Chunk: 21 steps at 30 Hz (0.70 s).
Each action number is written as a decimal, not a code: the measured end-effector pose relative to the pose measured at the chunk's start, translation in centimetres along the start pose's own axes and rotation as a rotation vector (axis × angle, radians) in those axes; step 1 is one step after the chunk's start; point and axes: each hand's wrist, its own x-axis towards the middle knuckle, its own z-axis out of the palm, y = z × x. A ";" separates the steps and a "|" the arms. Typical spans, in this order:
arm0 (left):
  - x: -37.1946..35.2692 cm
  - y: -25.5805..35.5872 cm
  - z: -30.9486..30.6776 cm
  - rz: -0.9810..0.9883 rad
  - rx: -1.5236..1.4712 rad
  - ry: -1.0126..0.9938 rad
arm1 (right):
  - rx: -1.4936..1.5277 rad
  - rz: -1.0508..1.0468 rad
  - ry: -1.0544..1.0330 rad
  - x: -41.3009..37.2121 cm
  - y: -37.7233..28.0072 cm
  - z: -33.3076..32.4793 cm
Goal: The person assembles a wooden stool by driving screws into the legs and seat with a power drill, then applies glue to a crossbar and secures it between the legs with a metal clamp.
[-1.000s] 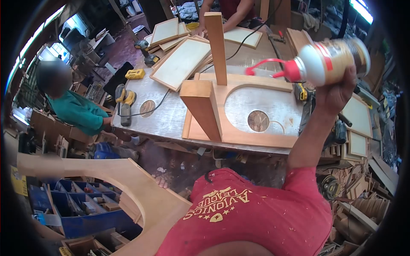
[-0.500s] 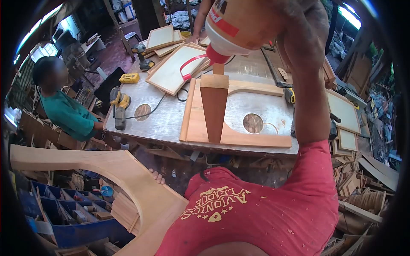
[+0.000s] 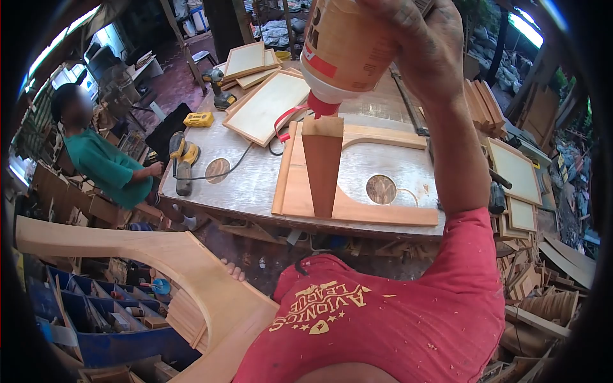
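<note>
My right hand [image 3: 421,45] is wrapped round a large glue bottle [image 3: 351,51], tipped with its red nozzle down. The nozzle is at the top end of a tapered wooden piece [image 3: 324,169], whose lower end is in front of the bench. At the lower left, the fingers of my left hand [image 3: 234,269] curl over the edge of a large curved wooden frame [image 3: 220,287]; the rest of that hand is hidden behind the wood. Another wooden frame [image 3: 389,214] lies flat on the bench [image 3: 246,188].
A person in a green shirt [image 3: 105,163] is at the left of the bench. On it are a yellow sander [image 3: 183,159], a drill [image 3: 220,92] and framed panels [image 3: 268,105]. A blue divided bin [image 3: 128,348] stands at the lower left, stacked wood at the right.
The bottle and my right hand have moved down and left, bringing the nozzle to the wood's top end. The person in green has drawn a forearm back from the bench edge.
</note>
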 end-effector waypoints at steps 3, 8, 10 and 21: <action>0.0 -0.1 0.0 -0.004 0.002 0.004 | 0.000 -0.010 -0.057 0.4 0.0 -0.5; 0.0 -0.2 -0.1 -0.003 0.002 0.017 | 0.037 -0.024 -0.047 0.4 0.6 -0.3; -0.1 -0.4 0.0 0.001 0.001 0.024 | 0.096 -0.065 -0.073 0.7 1.9 -0.7; -0.3 -0.4 0.3 0.010 0.006 0.038 | 0.099 -0.097 -0.070 0.4 2.1 -1.2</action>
